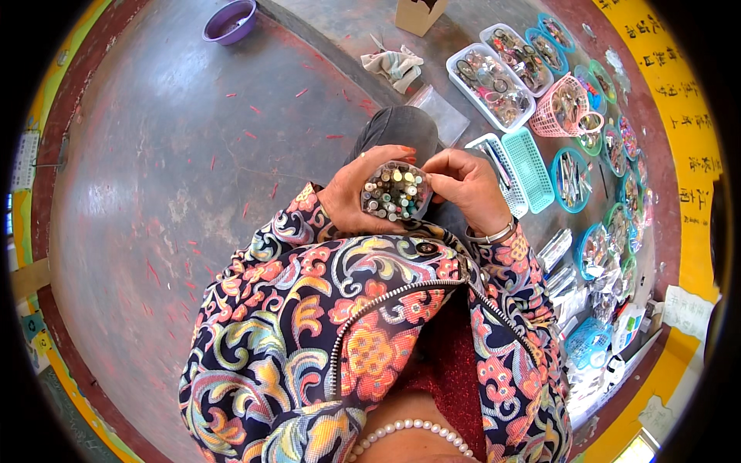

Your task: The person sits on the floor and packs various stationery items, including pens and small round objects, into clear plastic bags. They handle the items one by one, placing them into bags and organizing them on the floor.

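A small clear container [398,163] is held upright in front of me, over my lap. It is packed with small round-ended sticks or tubes [394,197], seen end-on in white, silver, yellow and dark tones; their exact kind is too small to tell. My left hand [349,189] wraps round the container's left side, fingers and thumb closed on it. At the right rim, my right hand [463,185] has thumb and forefinger pinched together. Whatever lies between those fingertips, if anything, is hidden. A bracelet [494,234] circles my right wrist.
To the right stand white trays [494,119], a pink basket [532,116], turquoise baskets [532,174] and several round bowls of small goods. A cloth [395,65], a plastic bag [441,116], a cardboard box [417,17] and a purple basin [230,29] lie farther off. Red scraps dot the floor.
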Motion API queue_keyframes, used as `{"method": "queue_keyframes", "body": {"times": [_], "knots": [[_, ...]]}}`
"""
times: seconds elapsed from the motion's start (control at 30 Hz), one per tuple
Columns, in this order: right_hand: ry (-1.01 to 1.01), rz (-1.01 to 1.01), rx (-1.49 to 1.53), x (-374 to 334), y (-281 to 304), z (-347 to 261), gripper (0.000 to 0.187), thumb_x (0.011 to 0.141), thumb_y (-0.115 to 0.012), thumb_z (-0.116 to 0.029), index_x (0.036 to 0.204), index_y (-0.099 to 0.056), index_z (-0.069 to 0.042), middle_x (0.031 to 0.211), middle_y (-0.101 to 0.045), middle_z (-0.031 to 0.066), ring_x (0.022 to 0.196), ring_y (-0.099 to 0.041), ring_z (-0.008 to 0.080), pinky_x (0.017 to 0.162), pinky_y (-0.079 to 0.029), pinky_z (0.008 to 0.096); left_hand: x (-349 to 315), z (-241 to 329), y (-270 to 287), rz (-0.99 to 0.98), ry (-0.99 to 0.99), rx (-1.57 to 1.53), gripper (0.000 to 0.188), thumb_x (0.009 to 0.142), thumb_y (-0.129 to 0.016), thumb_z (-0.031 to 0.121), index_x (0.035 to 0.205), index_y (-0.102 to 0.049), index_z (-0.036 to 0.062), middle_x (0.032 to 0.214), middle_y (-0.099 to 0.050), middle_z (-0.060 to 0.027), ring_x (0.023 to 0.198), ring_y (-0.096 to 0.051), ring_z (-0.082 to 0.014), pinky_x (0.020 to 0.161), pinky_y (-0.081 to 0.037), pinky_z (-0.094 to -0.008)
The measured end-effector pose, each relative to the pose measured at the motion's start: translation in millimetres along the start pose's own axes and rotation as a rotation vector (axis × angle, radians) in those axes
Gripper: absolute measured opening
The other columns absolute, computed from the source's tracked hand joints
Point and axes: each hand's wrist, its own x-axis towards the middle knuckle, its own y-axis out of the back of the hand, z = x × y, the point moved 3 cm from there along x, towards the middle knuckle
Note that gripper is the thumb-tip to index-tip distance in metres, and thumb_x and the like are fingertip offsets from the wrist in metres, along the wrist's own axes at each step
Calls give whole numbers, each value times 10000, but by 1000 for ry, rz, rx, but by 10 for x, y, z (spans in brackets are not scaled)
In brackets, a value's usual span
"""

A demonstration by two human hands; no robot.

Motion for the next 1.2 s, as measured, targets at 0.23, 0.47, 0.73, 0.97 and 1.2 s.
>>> {"method": "queue_keyframes", "body": {"times": [0.23, 0.47, 0.73, 0.97, 1.2], "knots": [[-102, -28, 151, -11, 32, 124, 96, 794, -592, -111, 811, -591, -16, 682, -593, 15, 585, -546, 67, 540, -440, 187, -21, -9, -57, -18, -42, -11, 855, 576, -816, 139, 1277, -343, 15, 1276, -393, -170, 1153, -443, -269, 971, -349, -357], [-261, -85, 336, 54, 67, 221, 91, 821, -577, -120, 816, -574, -30, 683, -593, 21, 581, -562, 75, 535, -452, 191, -3, -38, -33, -9, -144, 12, 799, 591, -809, 153, 1254, -390, -2, 1257, -426, -164, 1144, -462, -243, 950, -357, -343], [175, 126, -116, 3, 45, 30, 103, 815, -591, -99, 886, -598, -25, 777, -588, 14, 670, -550, 85, 599, -435, 203, 52, -123, 2, 65, -14, -126, 703, 609, -773, 170, 1201, -421, 31, 1116, -518, -94, 1032, -516, -187, 892, -399, -309], [545, 215, -515, -174, -57, -321, 190, 709, -674, -66, 890, -621, -46, 879, -578, 68, 778, -553, 175, 669, -444, 265, 69, -159, -19, 68, -12, -72, 779, 633, -770, 121, 1283, -352, 17, 1190, -491, -115, 1081, -492, -186, 921, -386, -315], [697, 103, -784, -209, -238, -456, 235, 636, -706, -77, 855, -621, -64, 907, -548, 63, 871, -504, 236, 742, -411, 330, 100, -106, -41, 55, 49, 41, 785, 628, -774, 195, 1273, -363, 20, 1196, -483, -152, 1103, -492, -256, 920, -398, -346]]}}
